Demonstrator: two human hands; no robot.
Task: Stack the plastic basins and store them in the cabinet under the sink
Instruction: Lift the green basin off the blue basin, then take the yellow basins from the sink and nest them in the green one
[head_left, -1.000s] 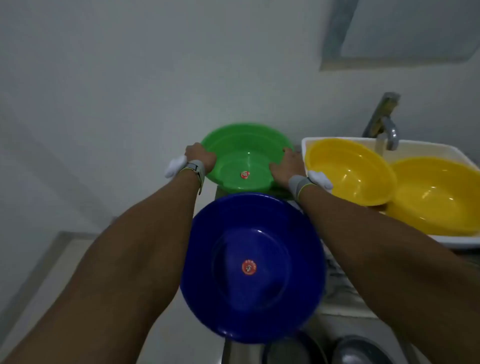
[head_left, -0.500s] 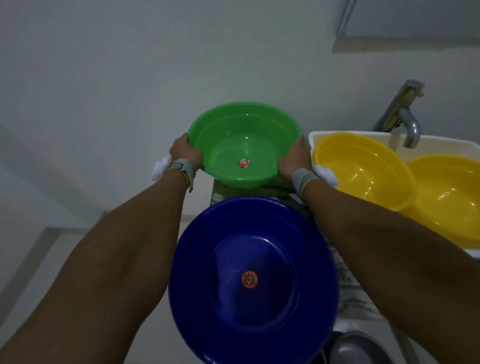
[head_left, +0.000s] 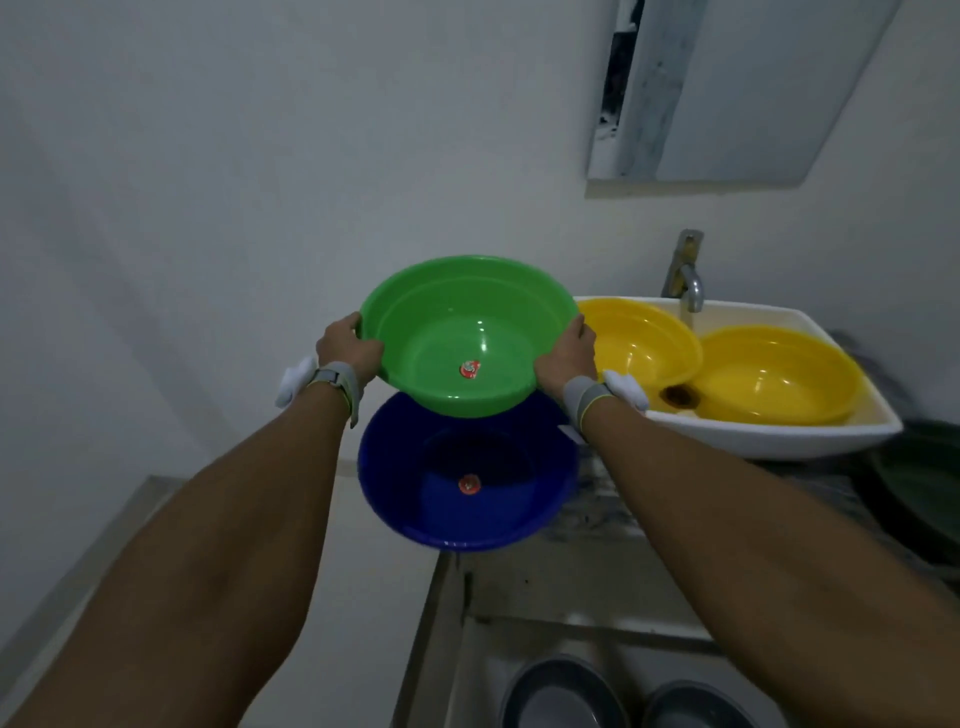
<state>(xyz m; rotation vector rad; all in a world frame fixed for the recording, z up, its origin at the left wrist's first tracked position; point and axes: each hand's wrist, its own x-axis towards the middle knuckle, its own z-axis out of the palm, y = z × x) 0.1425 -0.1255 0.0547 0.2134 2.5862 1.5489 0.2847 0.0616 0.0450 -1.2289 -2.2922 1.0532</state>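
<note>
Head view, my hands: my left hand (head_left: 347, 344) and my right hand (head_left: 567, 353) each clamp a side of the green basin (head_left: 462, 332), fingers curled over its rim, thumbs toward me.
Head view, green basin: it is off the counter and in the air between my hands, open side up and tipped a little toward me, a red sticker on its floor.
Change from half a second ago: the green basin sat lower then, behind the blue one; now I have raised it and brought it nearer, so its near edge overlaps the far rim of the blue basin (head_left: 467, 483).
Blue basin: it rests on the counter (head_left: 597, 512) at the left end, its near rim sticking out past the edge, directly below the green one; the two do not look to be touching.
Yellow basins: the nearer yellow basin (head_left: 641, 338) and the farther yellow basin (head_left: 774, 374) lie tilted in the white sink (head_left: 779, 439), rims overlapping, in the same place as before.
Tap: the tap (head_left: 685, 275) stands behind the sink.
Wristbands: a grey band sits on each wrist, with a white piece on the outer side.
View change: more of the wall and the mirror (head_left: 727, 88) shows now, and two grey bowls (head_left: 566, 696) appear below the counter.
Cabinet: I cannot tell where its door is.
</note>
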